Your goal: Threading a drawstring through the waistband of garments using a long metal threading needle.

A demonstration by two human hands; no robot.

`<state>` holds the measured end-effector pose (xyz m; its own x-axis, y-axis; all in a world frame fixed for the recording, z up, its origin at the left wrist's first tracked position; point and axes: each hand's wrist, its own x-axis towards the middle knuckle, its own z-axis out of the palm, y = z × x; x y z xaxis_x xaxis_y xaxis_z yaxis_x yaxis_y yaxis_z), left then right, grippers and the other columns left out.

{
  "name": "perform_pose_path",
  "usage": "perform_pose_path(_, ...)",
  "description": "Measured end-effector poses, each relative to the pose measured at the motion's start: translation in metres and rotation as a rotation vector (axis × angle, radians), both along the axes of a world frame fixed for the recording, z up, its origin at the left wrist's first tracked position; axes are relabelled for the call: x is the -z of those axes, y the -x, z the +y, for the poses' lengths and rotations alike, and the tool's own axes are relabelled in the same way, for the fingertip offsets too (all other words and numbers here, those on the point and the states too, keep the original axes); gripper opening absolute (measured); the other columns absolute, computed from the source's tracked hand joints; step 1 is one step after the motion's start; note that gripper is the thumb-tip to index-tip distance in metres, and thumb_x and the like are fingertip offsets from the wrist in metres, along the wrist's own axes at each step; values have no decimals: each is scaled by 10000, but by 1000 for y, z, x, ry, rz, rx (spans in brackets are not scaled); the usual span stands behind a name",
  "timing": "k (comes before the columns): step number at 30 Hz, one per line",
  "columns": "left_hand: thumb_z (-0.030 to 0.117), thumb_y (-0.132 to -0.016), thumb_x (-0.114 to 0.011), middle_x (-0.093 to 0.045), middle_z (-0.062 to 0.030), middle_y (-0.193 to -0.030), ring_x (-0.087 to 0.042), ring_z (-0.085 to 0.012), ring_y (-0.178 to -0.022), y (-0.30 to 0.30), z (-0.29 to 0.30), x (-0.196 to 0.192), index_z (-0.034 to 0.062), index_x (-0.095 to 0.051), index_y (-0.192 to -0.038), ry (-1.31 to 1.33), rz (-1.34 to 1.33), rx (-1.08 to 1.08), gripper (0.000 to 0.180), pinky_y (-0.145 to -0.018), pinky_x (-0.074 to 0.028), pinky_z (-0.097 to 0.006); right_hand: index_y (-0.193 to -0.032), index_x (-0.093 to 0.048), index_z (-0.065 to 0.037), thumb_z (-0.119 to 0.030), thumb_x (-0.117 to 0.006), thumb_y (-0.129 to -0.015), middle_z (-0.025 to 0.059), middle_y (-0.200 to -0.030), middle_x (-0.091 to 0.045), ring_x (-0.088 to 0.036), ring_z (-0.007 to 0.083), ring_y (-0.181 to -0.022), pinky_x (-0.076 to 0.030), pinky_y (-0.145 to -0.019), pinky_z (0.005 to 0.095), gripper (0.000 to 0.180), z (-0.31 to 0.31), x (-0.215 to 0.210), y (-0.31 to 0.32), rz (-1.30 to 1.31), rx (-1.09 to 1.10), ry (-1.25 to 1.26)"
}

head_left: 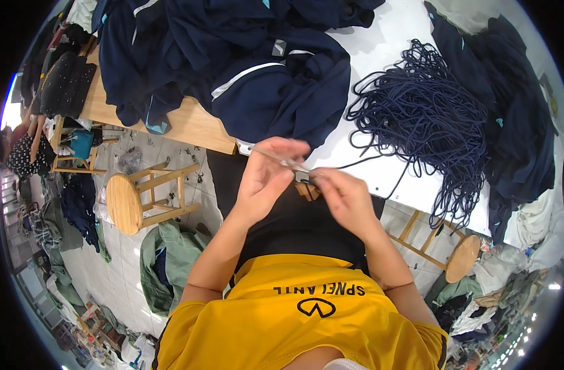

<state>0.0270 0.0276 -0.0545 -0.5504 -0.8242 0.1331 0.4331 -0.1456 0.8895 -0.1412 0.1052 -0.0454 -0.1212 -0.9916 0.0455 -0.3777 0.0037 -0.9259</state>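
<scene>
So a thin silvery metal threading tool [275,158] is pinched in the left hand [266,179], fingers curled around it near the table edge, and a small dark clip-like end piece [302,177] is gripped between the thumb and fingertips of the right hand [346,197]. Both hands are held close together, almost touching, just in front of the white tabletop [393,37]. A single strand of navy blue cord [346,165] is seen running from the pinch point back toward the big tangled heap of navy blue cords [427,117] lying on the table to the right.

Progress-wise, it looks early to middling: only one cord seems to be in hand, and the heap is large and loose. A mound of navy blue garments with white stripes [245,68] is piled on the left part of the table, and more dark garments [510,111] are draped at the far right; which of those are finished can't be told. Whether the cord end is already attached to the tool is hidden by the fingers. Two round wooden stools [131,200] are standing on the tiled floor, one on each side.
</scene>
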Motion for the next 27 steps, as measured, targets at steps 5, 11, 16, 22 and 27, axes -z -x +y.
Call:
perform_pose_path(5, 113, -684, -764, -254, -197, -1460, -160, -453, -1376, -13, -43, 50, 144, -476, -1256, 757, -1254, -383, 641, -1081, -196, -562, -903, -438, -22, -117, -536, -941, 61, -747, -532, -451, 75, -628, -362, -529, 230, 141, -8, 44, 13, -204, 266, -82)
perform_pose_path(11, 245, -823, -679, -649, -165, -988, -630, -304, -891, -7, -62, 24, 21, -609, -1031, 382, -1002, -52, 314, -813, -476, -334, -950, -356, -35, -313, -800, -730, 92, -840, -435, -518, 239, -791, -447, -720, 326, 568, -40, 59, -29, 57, 243, 47)
perform_pose_path(16, 212, -832, -707, -656, -64, -1020, -600, -137, -903, -22, -67, -22, -19, -609, -1124, -92, -547, -113, 385, -842, -484, -287, -768, -364, -139, -78, -646, -845, -56, -685, -423, -396, 21, -579, -335, -501, 178, 299, -42, 22, 20, -661, 343, -12)
perform_pose_path(22, 238, -835, -681, -552, -173, -1150, -524, -281, -1066, -33, -106, 1, 33, -520, -1200, 877, -1189, -776, 449, -900, -418, -333, -749, -412, -173, -121, -588, -904, -59, -694, -534, -442, 24, -545, -333, -484, 171, 240, -37, 17, 48, -1013, 433, -178)
perform_pose_path(27, 158, -927, -561, -550, 21, -698, -476, -46, -644, -7, -42, -28, 18, -579, -886, 158, -592, -278, 147, -597, -401, -203, -758, -436, -170, -130, -591, -906, -38, -718, -556, -451, 44, -550, -368, -513, 198, 218, -39, 10, 37, -1083, 435, -175)
